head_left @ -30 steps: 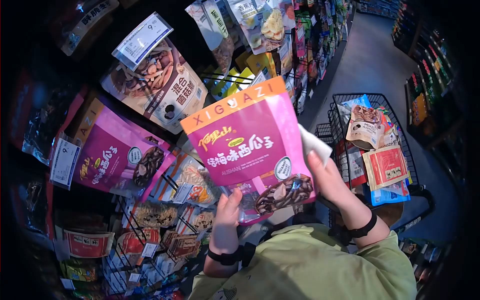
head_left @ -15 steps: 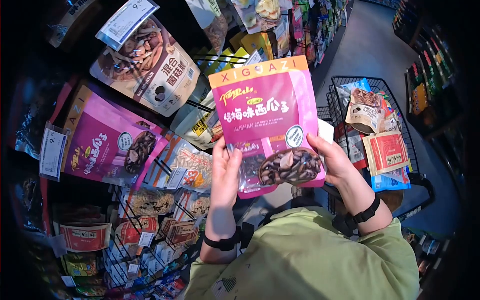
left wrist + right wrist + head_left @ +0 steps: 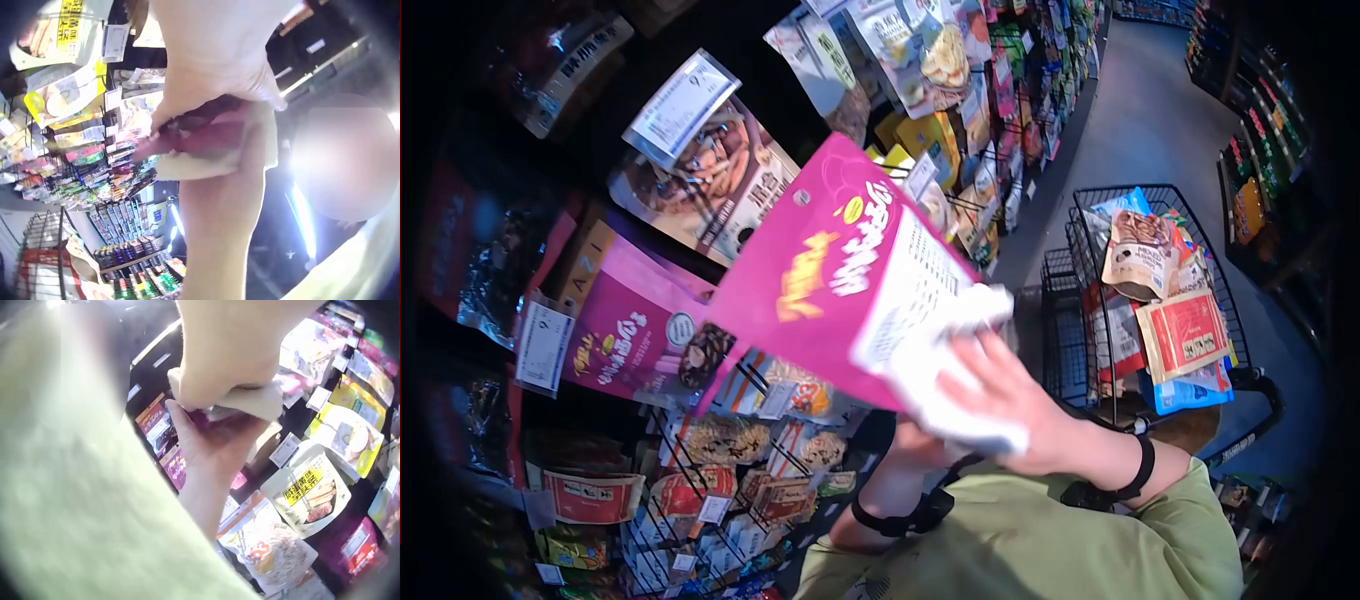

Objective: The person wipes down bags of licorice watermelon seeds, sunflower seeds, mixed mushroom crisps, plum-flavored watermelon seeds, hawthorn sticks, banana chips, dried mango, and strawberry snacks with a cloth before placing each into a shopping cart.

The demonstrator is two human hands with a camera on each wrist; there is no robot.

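A magenta pouch of watermelon seeds (image 3: 785, 295) is held tilted in front of the shelf, its printed back facing up. My left hand (image 3: 917, 440) grips the pouch's lower end, partly hidden behind a white cloth (image 3: 970, 425). Over the back label, my right hand (image 3: 1005, 390) holds this cloth against the pouch, its fingers spread across the fabric. In the right wrist view the cloth (image 3: 253, 403) shows beneath the right hand, close to the left hand (image 3: 209, 447).
Another magenta seed pouch (image 3: 625, 325) hangs at left beside a price tag (image 3: 545, 345). A mushroom snack bag (image 3: 700, 190) hangs above it. To the right stands a black wire cart (image 3: 1072, 265) holding several packages, including a red-and-tan pack (image 3: 1183, 335). An aisle floor (image 3: 1155, 110) runs beyond.
The pouch has turned from its front to its back and tilted left. My right hand has moved from the pouch's right edge onto its back with the cloth; the left hand has lowered.
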